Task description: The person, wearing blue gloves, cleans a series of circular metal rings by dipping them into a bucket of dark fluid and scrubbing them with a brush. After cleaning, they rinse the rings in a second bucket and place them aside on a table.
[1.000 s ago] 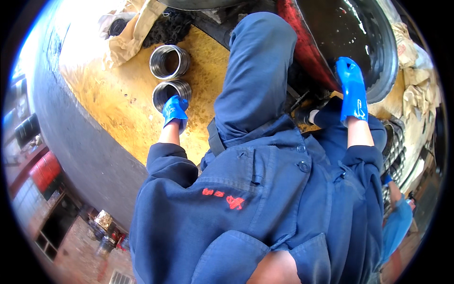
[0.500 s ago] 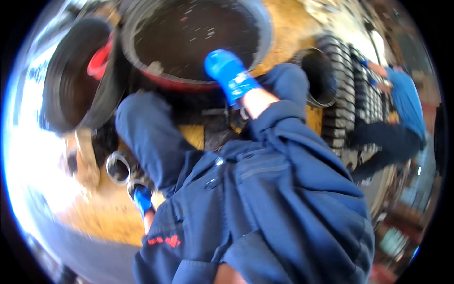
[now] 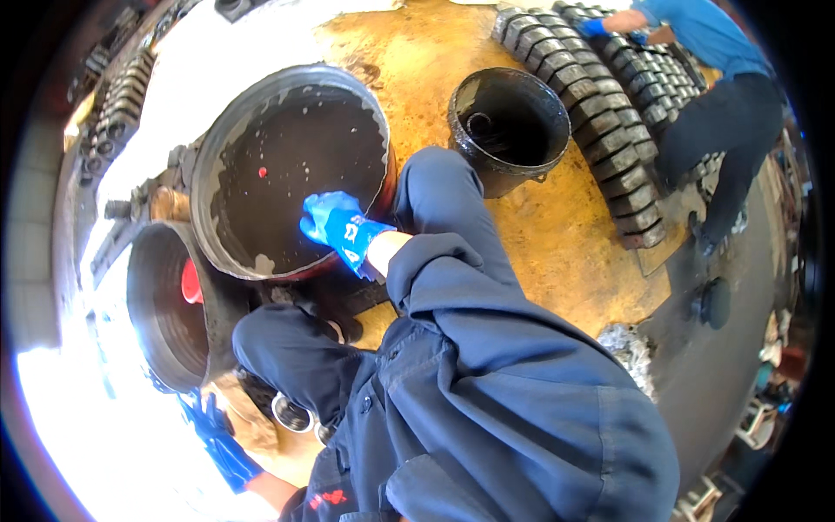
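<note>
My right hand (image 3: 335, 228), in a blue rubber glove, is over the near right part of a round tub (image 3: 202, 209) of dark liquid. Its fingers are curled in, and anything inside them is hidden. My left hand (image 3: 217, 442), gloved alike, reaches out at the lower left with fingers spread and nothing in them. It is nearest the lower rim of a dark tipped barrel (image 3: 156, 378) and a brown sack-like piece (image 3: 248, 409). Close to my left knee lies a metal ring (image 3: 293, 414), with a second one partly hidden by my clothing.
A red container (image 3: 192, 282) shows inside the barrel. Beyond my right knee stands a black bucket (image 3: 509, 165) with dark contents. Rows of stacked dark metal parts (image 3: 600, 143) lie at the right, where another person (image 3: 722, 96) bends over. Crumpled silvery material (image 3: 628, 352) lies on the floor.
My left hand has left the metal rings and moved outward beside the barrel, its fingers now spread. My right hand stays at the tub, now farther over its inside. The whole view has turned.
</note>
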`<state>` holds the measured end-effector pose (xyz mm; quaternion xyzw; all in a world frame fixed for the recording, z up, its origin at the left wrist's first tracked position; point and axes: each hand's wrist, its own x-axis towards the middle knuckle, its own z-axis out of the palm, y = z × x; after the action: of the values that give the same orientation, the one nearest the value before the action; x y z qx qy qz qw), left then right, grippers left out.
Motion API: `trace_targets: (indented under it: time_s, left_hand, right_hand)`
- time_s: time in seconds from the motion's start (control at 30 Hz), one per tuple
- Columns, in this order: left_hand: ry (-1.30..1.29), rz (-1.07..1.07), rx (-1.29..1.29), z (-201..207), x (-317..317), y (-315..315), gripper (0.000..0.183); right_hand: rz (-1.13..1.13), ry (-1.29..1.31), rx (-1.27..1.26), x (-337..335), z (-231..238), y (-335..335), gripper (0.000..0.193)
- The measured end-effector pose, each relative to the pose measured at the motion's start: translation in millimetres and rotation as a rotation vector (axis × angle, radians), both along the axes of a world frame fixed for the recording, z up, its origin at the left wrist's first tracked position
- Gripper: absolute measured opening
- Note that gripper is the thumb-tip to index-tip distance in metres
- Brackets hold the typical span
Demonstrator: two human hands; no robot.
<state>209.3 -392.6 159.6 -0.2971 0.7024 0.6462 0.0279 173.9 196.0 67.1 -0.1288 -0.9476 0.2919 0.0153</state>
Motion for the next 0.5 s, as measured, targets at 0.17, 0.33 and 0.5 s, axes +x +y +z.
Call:
trace_targets:
  time_s: [0.17, 0.33, 0.5]
  left_hand:
    - [0.457, -0.670, -0.346, 73, -76, 201, 0.050]
    - [0.430, -1.120, -0.563, 15, -131, 385, 0.039]
    - [0.541, -1.166, -0.615, -72, -82, 462, 0.036]
  right_hand:
    - [-0.048, 0.091, -0.349, -13, -5, 4, 0.049]
    - [-0.151, 0.128, -0.798, -55, 70, 81, 0.049]
    - [-0.155, 0.414, -1.002, 11, 141, 221, 0.044]
